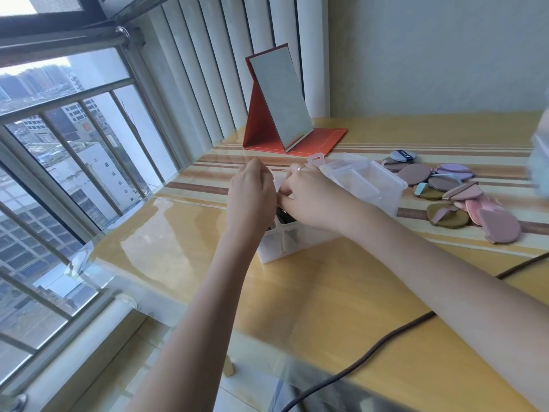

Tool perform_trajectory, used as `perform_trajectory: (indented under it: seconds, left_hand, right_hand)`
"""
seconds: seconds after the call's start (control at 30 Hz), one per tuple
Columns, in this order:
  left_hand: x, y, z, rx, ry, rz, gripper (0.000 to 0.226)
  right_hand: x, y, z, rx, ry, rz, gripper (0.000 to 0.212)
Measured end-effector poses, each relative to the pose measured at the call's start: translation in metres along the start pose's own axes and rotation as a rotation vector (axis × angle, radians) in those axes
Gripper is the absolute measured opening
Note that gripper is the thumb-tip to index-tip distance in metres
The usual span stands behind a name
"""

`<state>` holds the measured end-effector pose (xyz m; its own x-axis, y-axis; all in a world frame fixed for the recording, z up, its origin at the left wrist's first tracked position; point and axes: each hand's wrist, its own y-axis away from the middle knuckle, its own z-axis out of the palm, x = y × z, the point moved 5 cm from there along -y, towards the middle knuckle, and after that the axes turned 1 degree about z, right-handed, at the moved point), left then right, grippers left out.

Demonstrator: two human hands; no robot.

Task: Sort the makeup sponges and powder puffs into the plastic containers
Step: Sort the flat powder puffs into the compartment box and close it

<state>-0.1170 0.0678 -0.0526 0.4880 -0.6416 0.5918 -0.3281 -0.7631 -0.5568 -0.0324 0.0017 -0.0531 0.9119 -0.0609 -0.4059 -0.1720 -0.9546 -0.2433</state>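
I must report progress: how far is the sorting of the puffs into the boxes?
Early stage. Nothing clearly sorted: the pile of puffs lies loose on the table. In hand: both the left hand and right hand work at the clear plastic boxes; what they grip is hidden. Left: nearly all puffs.

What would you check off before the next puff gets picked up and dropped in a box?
1. Puffs within reach on the table, right of the boxes: ok.
2. Lower box uncovered, dividers showing: ok.
3. Upper box open: cannot tell.
4. Left hand free: cannot tell, fingers hidden.
5. Right hand free: cannot tell, fingers tucked at the box edge.
6. Cable away from the puffs: ok.
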Motion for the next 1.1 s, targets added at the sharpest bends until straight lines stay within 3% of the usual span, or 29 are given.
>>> perform_trajectory:
  seconds: [0.2,0.33,0.4,0.57,0.83,1.03,1.1]
  left_hand:
    - [-0.003,-0.001,0.001,-0.028,-0.022,-0.049,0.018]
    - [-0.002,0.0,0.001,-0.042,-0.061,-0.027,0.021]
    - [-0.002,0.0,0.001,-0.053,-0.06,-0.031,0.021]
    - [-0.005,-0.001,0.003,-0.083,-0.044,-0.064,0.019]
    - [-0.005,-0.001,0.003,-0.091,-0.033,-0.074,0.022]
    - [-0.008,-0.004,0.003,-0.095,-0.009,-0.082,0.023]
    - [-0.008,-0.003,0.004,-0.103,-0.019,-0.077,0.023]
  right_hand:
    - [-0.003,0.006,-0.007,0.02,-0.088,-0.016,0.016]
    - [-0.011,0.005,-0.004,0.072,0.274,-0.083,0.022]
    - [-0.011,0.002,-0.001,0.049,0.333,-0.077,0.028]
    - [0.001,0.0,-0.01,-0.025,-0.007,-0.085,0.023]
    - [0.002,-0.005,-0.007,-0.121,0.246,-0.238,0.023]
    - [0.003,-0.006,-0.005,-0.149,0.083,-0.327,0.008]
    - [0.004,-0.006,-0.003,-0.168,0.001,-0.314,0.012]
